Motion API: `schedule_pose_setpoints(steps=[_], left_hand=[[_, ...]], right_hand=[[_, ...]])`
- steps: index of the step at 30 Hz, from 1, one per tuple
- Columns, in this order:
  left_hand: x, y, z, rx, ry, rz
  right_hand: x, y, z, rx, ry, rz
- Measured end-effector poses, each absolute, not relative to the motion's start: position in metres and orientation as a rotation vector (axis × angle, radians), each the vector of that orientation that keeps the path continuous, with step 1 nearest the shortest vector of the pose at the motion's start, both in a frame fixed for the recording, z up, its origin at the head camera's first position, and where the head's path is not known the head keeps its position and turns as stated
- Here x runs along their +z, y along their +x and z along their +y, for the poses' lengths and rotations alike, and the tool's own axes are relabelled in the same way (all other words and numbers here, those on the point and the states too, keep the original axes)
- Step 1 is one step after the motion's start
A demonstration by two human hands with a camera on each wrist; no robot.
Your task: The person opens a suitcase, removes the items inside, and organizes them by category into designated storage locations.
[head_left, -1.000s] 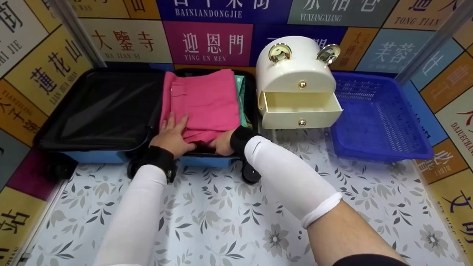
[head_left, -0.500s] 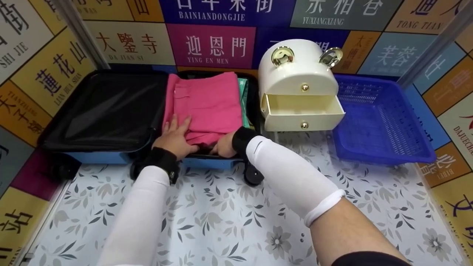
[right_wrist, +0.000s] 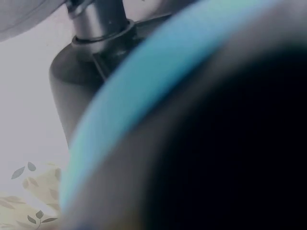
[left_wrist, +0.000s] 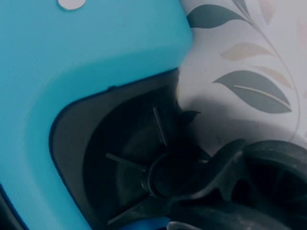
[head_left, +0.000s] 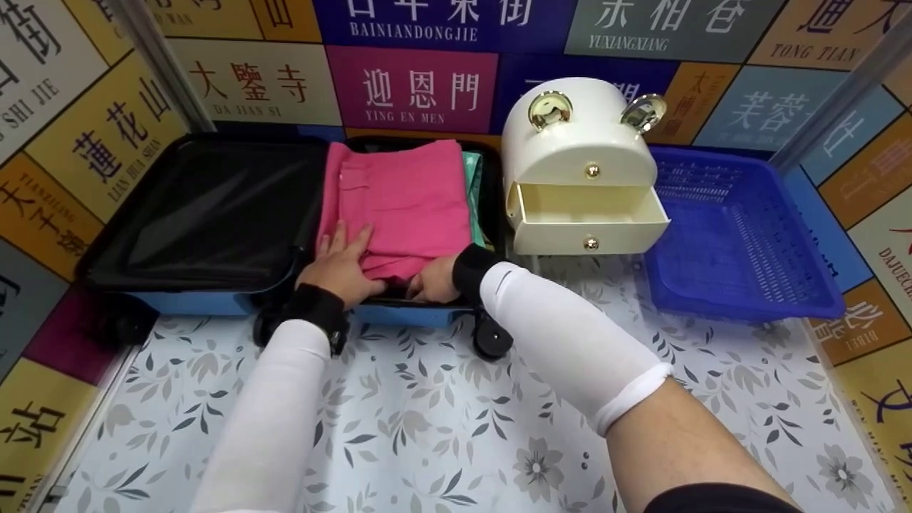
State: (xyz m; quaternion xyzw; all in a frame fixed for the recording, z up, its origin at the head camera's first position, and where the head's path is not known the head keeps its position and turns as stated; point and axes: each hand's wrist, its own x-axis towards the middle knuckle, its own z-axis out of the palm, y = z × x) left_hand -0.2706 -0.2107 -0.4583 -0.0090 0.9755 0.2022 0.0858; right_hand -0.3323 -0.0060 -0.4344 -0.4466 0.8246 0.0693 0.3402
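In the head view a folded pink garment [head_left: 410, 203] lies in the right half of an open blue suitcase [head_left: 402, 315]. My left hand [head_left: 340, 272] rests on the garment's near left corner, fingers spread and fairly straight. Beside it, my right hand [head_left: 436, 279] is bent down at the garment's near edge, just inside the suitcase rim; its fingertips are partly hidden, so a grip cannot be made out. Green cloth [head_left: 472, 187] shows at the garment's right side. Both wrist views show only the blue shell [left_wrist: 110, 33] and black wheel parts [right_wrist: 79, 72], no fingers.
The suitcase's left half has a black cover [head_left: 221, 206]. Right of the suitcase stands a cream drawer box [head_left: 581, 149] with golden ears, its lower drawer [head_left: 552, 239] pulled out. A blue plastic basket [head_left: 734, 303] sits at the far right. Printed panels wall the table [head_left: 427, 427].
The head view has shifted a little, so everything sits slightly lower and further right. Both hands stay at the garment's near edge, with hardly any movement. The garment keeps its place.
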Motion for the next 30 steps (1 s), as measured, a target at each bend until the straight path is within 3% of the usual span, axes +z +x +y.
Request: schedule_pose_setpoints(steps=[9, 17, 30], left_hand=[[-0.456, -0.271, -0.207, 0.592, -0.012, 2.91], [-0.458, -0.273, -0.209, 0.592, -0.023, 2.908], [-0.459, -0.271, -0.211, 0.601, -0.041, 2.913]], right_hand=[[-0.428, -0.324, 0.001, -0.006, -1.111, 2.315], [-0.395, -0.333, 0.015, -0.349, -0.886, 2.384], [-0.376, -0.339, 0.03, -0.372, -0.892, 2.395]])
